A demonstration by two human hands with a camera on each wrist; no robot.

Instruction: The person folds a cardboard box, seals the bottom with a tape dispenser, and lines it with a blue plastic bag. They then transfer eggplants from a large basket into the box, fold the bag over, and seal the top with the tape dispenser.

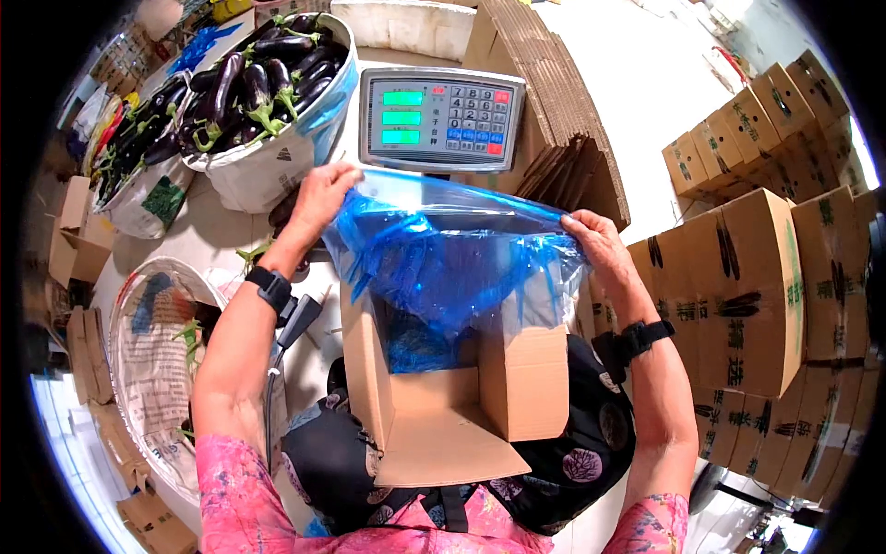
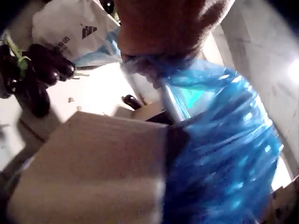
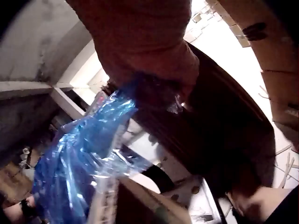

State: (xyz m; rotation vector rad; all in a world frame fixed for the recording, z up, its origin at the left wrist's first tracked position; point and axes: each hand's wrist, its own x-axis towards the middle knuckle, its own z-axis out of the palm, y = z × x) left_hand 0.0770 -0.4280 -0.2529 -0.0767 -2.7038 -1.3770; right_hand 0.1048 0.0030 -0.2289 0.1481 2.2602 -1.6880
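Observation:
A blue plastic bag (image 1: 443, 268) is stretched wide over an open cardboard box (image 1: 531, 388), its lower part hanging down inside. My left hand (image 1: 323, 198) grips the bag's rim at its upper left corner, and in the left wrist view the fingers bunch the film. At the upper right corner my right hand (image 1: 600, 245) pinches the rim, the thumb and fingers closed on the plastic. The box stands between the person's legs, with one flap (image 1: 452, 457) folded out toward the body. Blue film also drapes over the box's far edge.
A scale display (image 1: 441, 120) stands just beyond the bag. Flattened cardboard (image 1: 554, 102) is stacked behind it. Sacks of eggplants (image 1: 268, 83) fill the upper left, and a white woven sack (image 1: 157, 369) is at the left. Printed cartons (image 1: 729, 286) are piled at the right.

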